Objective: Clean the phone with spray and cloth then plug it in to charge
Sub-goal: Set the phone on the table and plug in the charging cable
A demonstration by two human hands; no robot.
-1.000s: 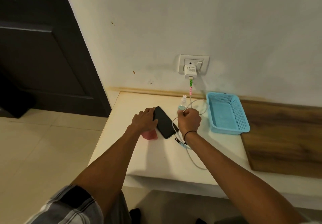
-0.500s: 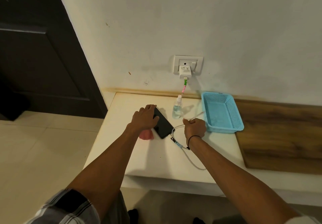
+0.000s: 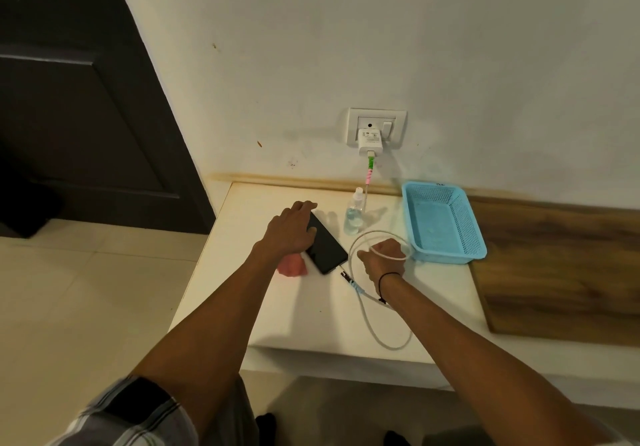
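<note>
A black phone lies flat on the white table, and the white charging cable is plugged into its near end. My left hand rests on the phone's far end with fairly straight fingers. A pink cloth shows partly from under my left wrist. My right hand is curled round a loop of the cable just right of the phone. The small clear spray bottle stands upright behind the phone. The white charger sits in the wall socket.
A light blue plastic basket stands right of my right hand, against the wall. A wooden board adjoins the table on the right. A dark door and a tiled floor lie to the left.
My right hand has drawn back from beside the spray bottle toward the near right, pulling the cable into a loop. My left hand has stayed on the phone.
</note>
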